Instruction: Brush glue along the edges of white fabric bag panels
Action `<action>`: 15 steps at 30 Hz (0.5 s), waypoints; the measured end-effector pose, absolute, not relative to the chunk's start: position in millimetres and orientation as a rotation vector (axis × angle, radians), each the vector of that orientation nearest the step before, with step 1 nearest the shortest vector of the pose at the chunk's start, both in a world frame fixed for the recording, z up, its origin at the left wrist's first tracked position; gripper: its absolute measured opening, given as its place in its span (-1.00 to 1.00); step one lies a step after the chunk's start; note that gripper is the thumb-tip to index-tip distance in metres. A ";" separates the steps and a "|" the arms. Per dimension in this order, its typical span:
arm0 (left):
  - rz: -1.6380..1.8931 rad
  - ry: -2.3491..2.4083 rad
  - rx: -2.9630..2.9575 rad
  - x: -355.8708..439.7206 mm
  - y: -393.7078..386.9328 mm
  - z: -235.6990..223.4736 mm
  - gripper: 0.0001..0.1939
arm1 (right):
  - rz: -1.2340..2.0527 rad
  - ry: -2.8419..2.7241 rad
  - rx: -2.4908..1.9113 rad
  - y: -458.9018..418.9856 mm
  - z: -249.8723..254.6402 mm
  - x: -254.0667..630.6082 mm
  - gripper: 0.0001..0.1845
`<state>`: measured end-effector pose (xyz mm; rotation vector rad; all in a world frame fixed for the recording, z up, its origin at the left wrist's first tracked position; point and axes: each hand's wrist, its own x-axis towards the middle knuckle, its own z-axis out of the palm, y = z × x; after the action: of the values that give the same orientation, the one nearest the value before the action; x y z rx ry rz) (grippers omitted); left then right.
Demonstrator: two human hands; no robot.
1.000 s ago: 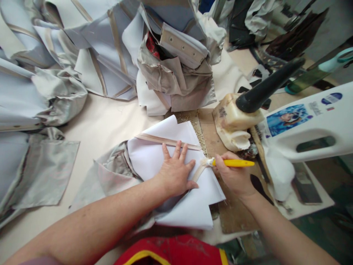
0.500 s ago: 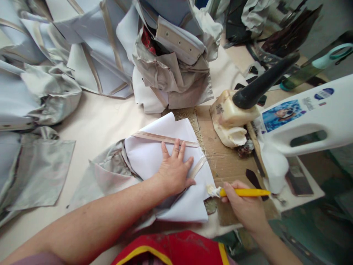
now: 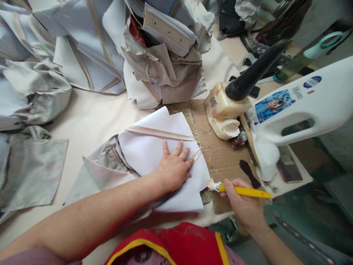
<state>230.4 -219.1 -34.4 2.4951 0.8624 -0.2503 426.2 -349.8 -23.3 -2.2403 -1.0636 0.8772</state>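
My left hand (image 3: 174, 168) lies flat with fingers spread on a white sewn piece (image 3: 149, 147) with beige strips; grey fabric (image 3: 110, 158) joins it on the left. My right hand (image 3: 242, 198) grips a brush (image 3: 245, 191) by its yellow handle. The brush's bristles, coated in something whitish, are at the white piece's right edge. Beneath that edge lies a piece of brown cardboard (image 3: 217, 162). Beyond the brush stands a cut-open, cream-coloured plastic container (image 3: 220, 106) with a black cone-shaped spout and whitish matter at its opening.
A large white jug (image 3: 311, 99) with a blue label lies at the right, near a dark phone-like slab (image 3: 289, 165). Piles of white and grey sewn pieces (image 3: 165, 70) fill the back and left. A greenish bottle (image 3: 303, 62) is at the back right.
The whole view has shifted slightly. My left hand has slid a little on the white piece, its thumb now drawn in. The brush tip stays by the right edge.
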 end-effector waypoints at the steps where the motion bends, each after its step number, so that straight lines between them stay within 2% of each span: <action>1: -0.252 0.857 2.497 230.1 -218.4 -34.4 -0.55 | 0.843 -1.061 -2.236 -350.1 -21.1 427.0 -0.60; 6: -0.245 0.831 2.517 226.3 -219.1 -33.0 -0.55 | 0.851 -1.145 -2.169 -343.0 -24.5 418.7 -0.59; 11: -0.135 0.784 2.642 201.4 -200.0 -21.6 -0.63 | 0.847 -1.147 -2.269 -357.8 -13.1 424.3 -0.56; 15: -0.061 1.440 2.458 170.1 -150.7 -5.3 -0.40 | 0.581 -1.102 -2.288 -356.6 10.5 440.4 -0.62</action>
<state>170.1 -150.7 -5.3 2.4579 1.4401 -0.0608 440.4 -356.6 10.5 -2.2883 -1.1023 0.5812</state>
